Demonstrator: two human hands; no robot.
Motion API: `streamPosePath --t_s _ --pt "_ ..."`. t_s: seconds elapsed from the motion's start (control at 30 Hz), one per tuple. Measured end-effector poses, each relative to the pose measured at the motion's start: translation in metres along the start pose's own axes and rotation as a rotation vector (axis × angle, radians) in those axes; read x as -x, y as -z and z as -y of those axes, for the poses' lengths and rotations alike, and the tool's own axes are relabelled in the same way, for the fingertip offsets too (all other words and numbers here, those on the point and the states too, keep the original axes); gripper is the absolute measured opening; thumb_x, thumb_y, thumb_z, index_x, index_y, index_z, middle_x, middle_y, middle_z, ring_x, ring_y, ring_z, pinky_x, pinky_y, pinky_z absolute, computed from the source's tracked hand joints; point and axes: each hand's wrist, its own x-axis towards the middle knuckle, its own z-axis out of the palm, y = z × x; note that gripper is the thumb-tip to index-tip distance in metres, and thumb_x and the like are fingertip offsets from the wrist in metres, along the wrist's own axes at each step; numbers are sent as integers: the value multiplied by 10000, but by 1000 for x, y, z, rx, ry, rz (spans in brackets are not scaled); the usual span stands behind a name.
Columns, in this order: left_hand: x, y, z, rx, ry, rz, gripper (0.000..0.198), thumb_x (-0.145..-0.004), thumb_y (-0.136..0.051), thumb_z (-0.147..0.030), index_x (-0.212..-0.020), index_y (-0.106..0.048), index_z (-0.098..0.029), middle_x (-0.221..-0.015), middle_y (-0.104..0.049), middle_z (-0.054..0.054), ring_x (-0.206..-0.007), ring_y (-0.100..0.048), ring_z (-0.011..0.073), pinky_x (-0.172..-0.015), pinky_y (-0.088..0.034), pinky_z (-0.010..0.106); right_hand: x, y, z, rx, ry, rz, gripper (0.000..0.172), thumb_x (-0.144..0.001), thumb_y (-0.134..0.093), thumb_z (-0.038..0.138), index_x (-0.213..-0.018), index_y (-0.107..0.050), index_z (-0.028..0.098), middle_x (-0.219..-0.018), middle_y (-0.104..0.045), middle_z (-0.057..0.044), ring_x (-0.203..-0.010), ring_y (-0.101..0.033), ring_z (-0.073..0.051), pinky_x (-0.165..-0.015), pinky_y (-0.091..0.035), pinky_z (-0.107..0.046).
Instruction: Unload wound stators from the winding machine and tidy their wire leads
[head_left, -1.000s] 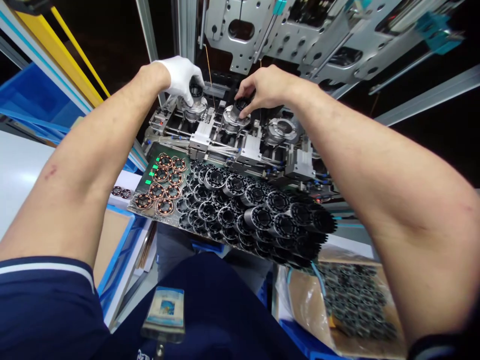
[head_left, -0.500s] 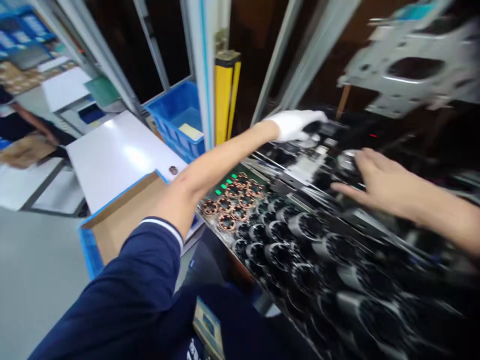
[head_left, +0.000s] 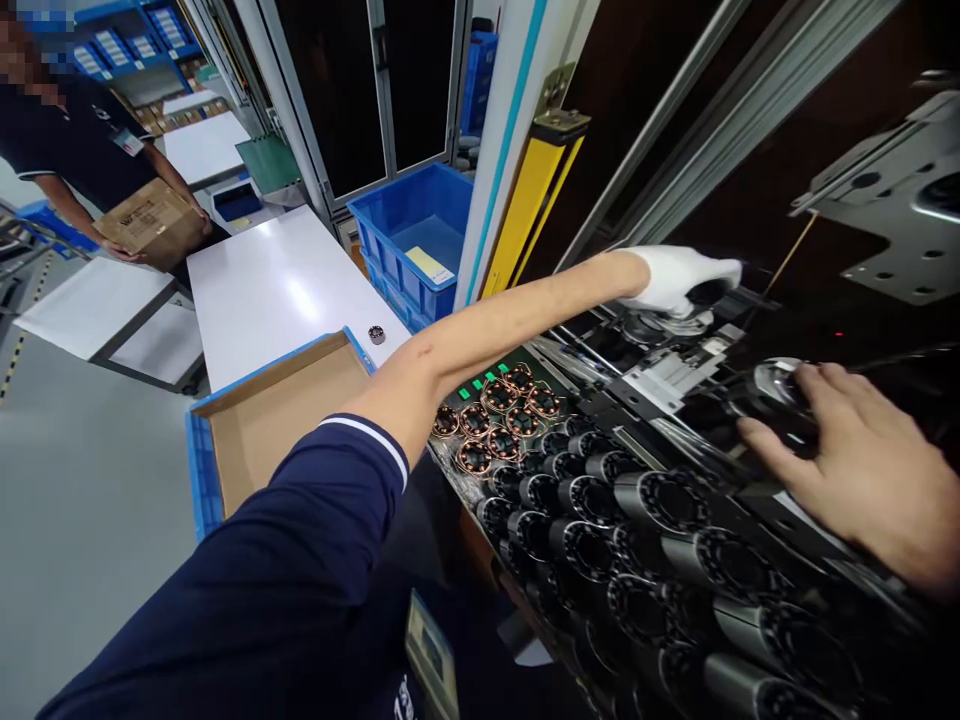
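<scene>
My left hand (head_left: 679, 280), in a white glove, reaches across to the machine fixture (head_left: 660, 385). Its fingers curl around a dark part there that I cannot make out. My bare right hand (head_left: 874, 450) has thumb and fingers around a black cylindrical housing (head_left: 776, 385) with a shiny metal top. Several black ring-shaped housings (head_left: 589, 545) stand in rows in front of the fixture. To their left lie several copper-wound stators (head_left: 499, 395), close together on the worktop beneath my left forearm.
A cardboard-lined blue tray (head_left: 199, 470) lies left of my arm, by a white table (head_left: 262, 270) bearing one small round part (head_left: 376, 334). Blue bins (head_left: 409, 215) stand behind. A yellow post (head_left: 532, 200) and a metal bracket (head_left: 892, 200) flank the machine. A co-worker holds a cardboard box (head_left: 150, 222).
The view has swung left, so the scene sits further right and the co-worker with the box shows more. My left hand stays at the fixture, my right hand at the housing.
</scene>
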Motion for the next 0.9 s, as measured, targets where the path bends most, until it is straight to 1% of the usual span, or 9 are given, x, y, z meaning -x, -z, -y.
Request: streamPosePath --t_s 0.1,0.17,0.27,0.33,0.53,0.63,0.7,0.8,0.9 --pt "3 -26 -16 32 137 -209 865 -1209 -507 -452 -1915 -161 -93 -2005 -118 224 -1856 -285 273 -1442 -324 346 -1 9 17 -28 -26 1 1166 -986 -307 882 -1875 -354 128 -1880 -380 -334 -1814 -304 -492 -1452 -352 -732" --pt "6 -46 -27 40 183 -282 959 -1186 -617 -509 -1930 -154 -120 -2017 -11 192 -1894 -145 314 -1465 -352 383 -1 14 27 -46 -22 -22 1160 -984 -312 837 -1828 -415 49 -1839 -419 -385 -1791 -340 -546 -1465 -343 -753" --pt "14 -64 -40 57 186 -345 917 -1156 -712 -476 -1908 -283 -173 -2014 -124 186 -1885 -181 370 -1508 -353 549 3 24 43 -39 -3 -25 1050 -980 -369 748 -1797 -466 94 -1807 -505 -344 -1764 -418 -535 -1468 -370 -739" --pt "20 -62 -44 87 188 -367 865 -1110 -798 -400 -1861 -404 -230 -1997 -216 177 -1858 -252 429 -1478 -357 711 5 34 55 -20 10 8 996 -960 -431 676 -1784 -473 118 -1805 -548 -270 -1751 -448 -529 -1452 -373 -783" --pt "27 -11 -53 206 169 -359 813 -1038 -819 -311 -1755 -527 -62 -1903 -411 259 -1772 -444 445 -1465 -407 646 15 93 71 21 -8 182 836 -965 -601 506 -1677 -614 69 -1741 -642 -226 -1659 -585 -459 -1441 -452 -672" --pt "62 -4 -88 241 123 -599 836 -1162 -636 -446 -1882 -291 -197 -2017 -185 103 -1862 -244 312 -1550 -245 613 75 132 83 -9 67 75 765 -1041 -587 482 -1754 -557 206 -1860 -534 -86 -1736 -487 -337 -1515 -364 -576" --pt "104 -19 -127 273 -93 -832 746 -1151 -647 -563 -1799 -468 -239 -1981 -322 59 -1856 -272 240 -1564 -228 550 141 149 95 -54 179 -86 591 -1111 -570 530 -1638 -665 281 -1774 -630 -56 -1667 -556 -315 -1474 -431 -594" --pt "161 -61 -198 152 -421 -855 549 -1102 -723 -678 -1527 -752 -332 -1917 -454 71 -1858 -295 362 -1522 -291 649 246 149 107 -98 237 -251 219 -1148 -658 452 -1257 -788 313 -1677 -712 -59 -1583 -657 -324 -1367 -547 -625" --pt "180 -98 -254 10 -456 -758 453 -1053 -832 -570 -1451 -804 -356 -1909 -473 74 -1799 -406 447 -1403 -472 672 311 123 104 37 248 -277 174 -1099 -797 432 -1086 -764 261 -1658 -721 -143 -1598 -651 -414 -1322 -561 -715"
